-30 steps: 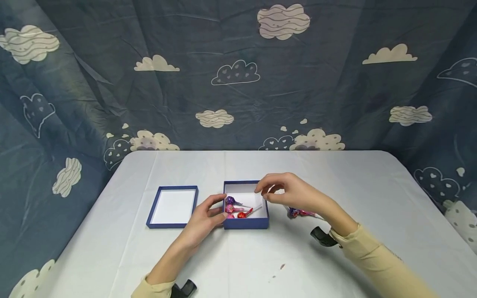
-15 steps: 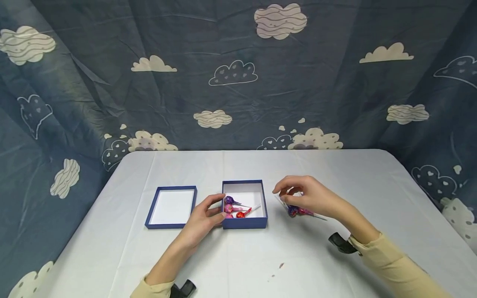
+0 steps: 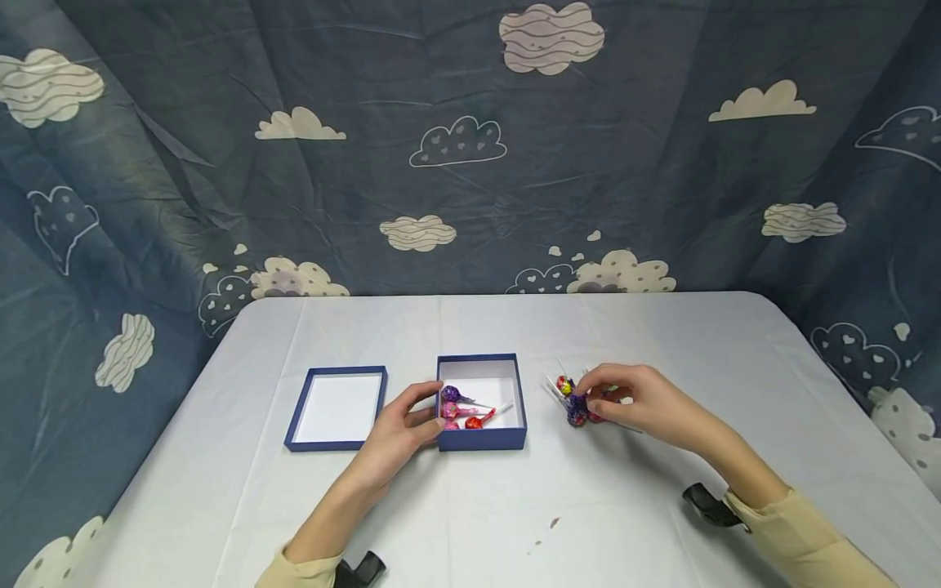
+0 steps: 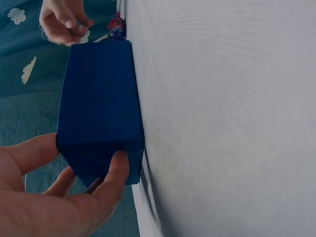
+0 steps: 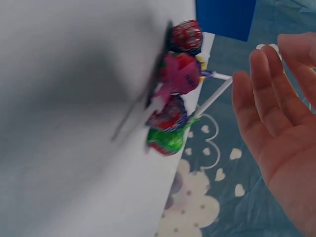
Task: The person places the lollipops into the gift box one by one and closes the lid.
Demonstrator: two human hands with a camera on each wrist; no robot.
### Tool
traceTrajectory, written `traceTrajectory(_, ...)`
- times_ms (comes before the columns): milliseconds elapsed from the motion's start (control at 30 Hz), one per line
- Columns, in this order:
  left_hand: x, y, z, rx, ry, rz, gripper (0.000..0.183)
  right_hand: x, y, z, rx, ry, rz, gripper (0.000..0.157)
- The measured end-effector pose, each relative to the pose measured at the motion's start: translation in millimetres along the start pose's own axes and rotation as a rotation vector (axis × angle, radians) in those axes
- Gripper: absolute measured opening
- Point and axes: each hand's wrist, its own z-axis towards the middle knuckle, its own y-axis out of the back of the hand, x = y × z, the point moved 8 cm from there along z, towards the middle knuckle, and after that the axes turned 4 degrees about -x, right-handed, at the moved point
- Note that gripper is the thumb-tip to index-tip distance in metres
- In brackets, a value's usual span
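Note:
An open blue box (image 3: 482, 441) with a white inside holds several wrapped lollipops, among them a purple one (image 3: 452, 394) and a red one (image 3: 474, 423). My left hand (image 3: 400, 425) grips its left side, the thumb (image 4: 117, 170) pressed against the blue wall. Right of the box lies a pile of lollipops (image 3: 577, 411). Over that pile is my right hand (image 3: 650, 407), fingers bent loosely with nothing between them. The right wrist view shows a pink-wrapped lollipop (image 5: 180, 74) and a green one (image 5: 165, 140) beside the fingertips.
A shallow blue lid (image 3: 323, 447), white side up, lies left of the box on the white tablecloth (image 3: 397, 523). Small dark stains (image 3: 555, 523) mark the cloth near the front. Behind the table hangs a dark cloud-print curtain (image 3: 353, 180).
My right hand has moved right, from above the box to the lollipop pile, and come lower. A yellow-and-red lollipop now shows there. The left hand and box have stayed put.

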Motion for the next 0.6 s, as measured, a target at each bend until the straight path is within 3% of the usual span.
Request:
traceTrajectory(267, 0.6, 0.9, 0.6, -0.003, -0.005, 0.003, 0.051, -16.1, 4.0, -17.0, -0.089, -0.012, -0.069, 0.02)
traceTrajectory(600, 1.8, 0.7, 1.0, -0.002, -0.001, -0.006, 0.051, -31.9, 1.2, -21.9, -0.102, -0.083, -0.134, 0.03)
